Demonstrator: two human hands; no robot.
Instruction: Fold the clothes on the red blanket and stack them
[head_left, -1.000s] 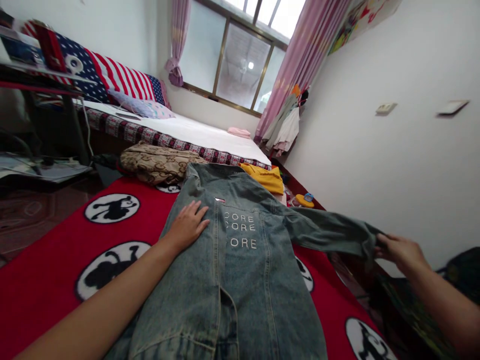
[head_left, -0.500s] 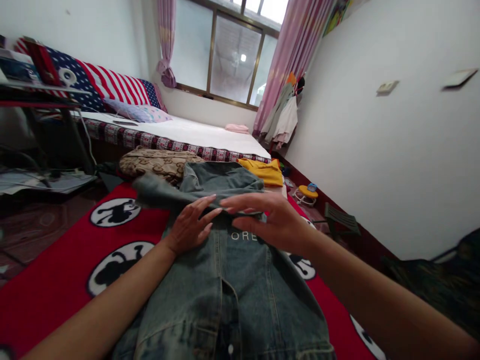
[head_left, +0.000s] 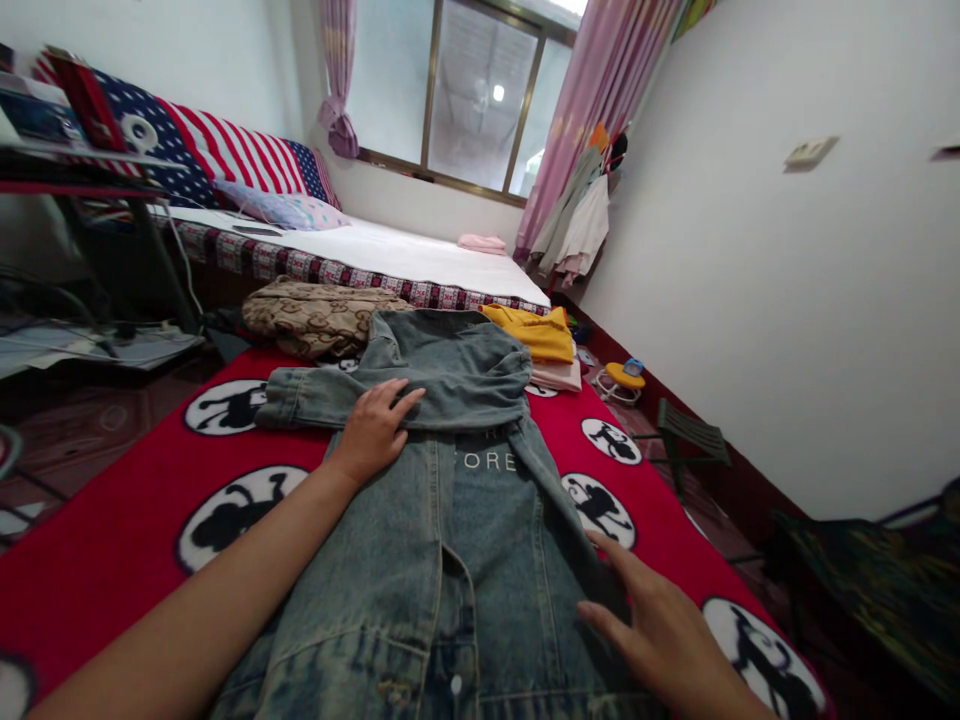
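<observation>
A faded denim jacket (head_left: 375, 540) lies flat, with pale printed letters on its back. One of its sleeves (head_left: 307, 395) is folded across the upper part and its cuff sticks out to the left. My left hand (head_left: 377, 425) rests on that sleeve, fingers stretched out and lying flat. Over the jacket's lower right edge is my right hand (head_left: 652, 610), fingers apart and nothing held; whether it touches the denim I cannot tell. Beneath the jacket spreads a red blanket (head_left: 135, 540) with black figures in white circles.
Behind the jacket lie a brown patterned cloth bundle (head_left: 322, 315) and folded yellow clothing (head_left: 532, 335). A white-covered bed (head_left: 390, 250) stands further back. At right are a yellow stool (head_left: 624, 378), a dark folding stool (head_left: 694, 435) and a camouflage chair (head_left: 885, 580). A desk (head_left: 90, 190) stands at left.
My right hand has moved from the folded sleeve down to the jacket's lower right edge. The sleeve, blurred before, now lies flat. My left hand stays on it.
</observation>
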